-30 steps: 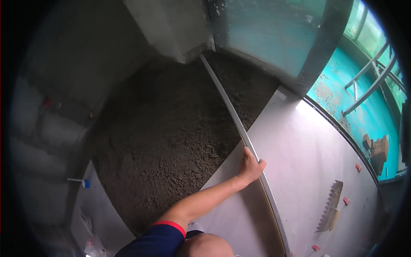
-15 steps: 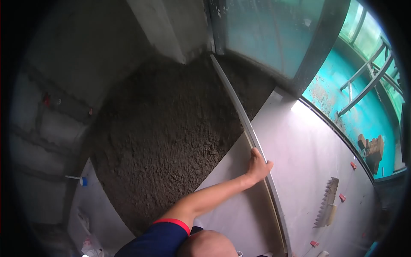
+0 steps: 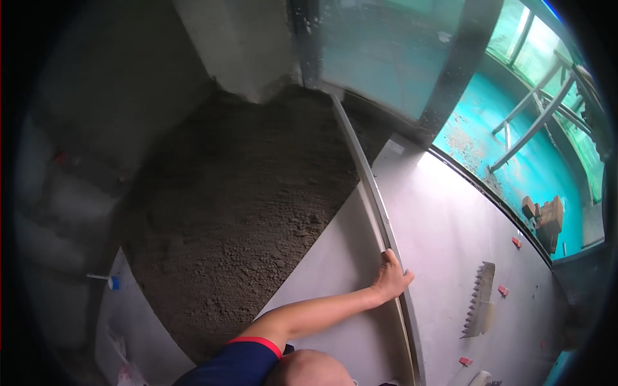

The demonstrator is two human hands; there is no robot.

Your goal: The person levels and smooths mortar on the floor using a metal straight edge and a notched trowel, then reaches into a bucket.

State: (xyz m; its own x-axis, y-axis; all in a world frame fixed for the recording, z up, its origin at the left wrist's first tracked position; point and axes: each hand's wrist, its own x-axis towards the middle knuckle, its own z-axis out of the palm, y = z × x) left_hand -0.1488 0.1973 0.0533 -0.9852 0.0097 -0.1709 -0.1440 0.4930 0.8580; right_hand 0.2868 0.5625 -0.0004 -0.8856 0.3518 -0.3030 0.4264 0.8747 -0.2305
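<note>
My left hand (image 3: 391, 278) is closed around a long metal straightedge (image 3: 368, 177), gripping it in its nearer half. The straightedge runs from the far door frame, across dark, damp mortar (image 3: 219, 212), and over pale floor tiles towards me. Its far part lies over the mortar. The mortar is smoother at the back and rough and crumbly nearer me. My left arm, in a navy sleeve with red trim, reaches across to the right. My right hand is out of view. To the right of my left hand, a notched trowel (image 3: 479, 301) lies on the large tile (image 3: 438, 225).
Red tile wedges (image 3: 503, 291) sit along the tile joints at the right. A glass door panel (image 3: 386, 58) and a concrete column (image 3: 235, 51) bound the far side. Beyond the doorway are wood blocks (image 3: 547, 219) and a metal frame (image 3: 537, 116). A pale tile (image 3: 135, 328) lies at left.
The straightedge's far end has shifted right, away from the column. My left hand has moved right and nearer to me with it. The mortar near the column looks smoother. The view has shifted slightly.
</note>
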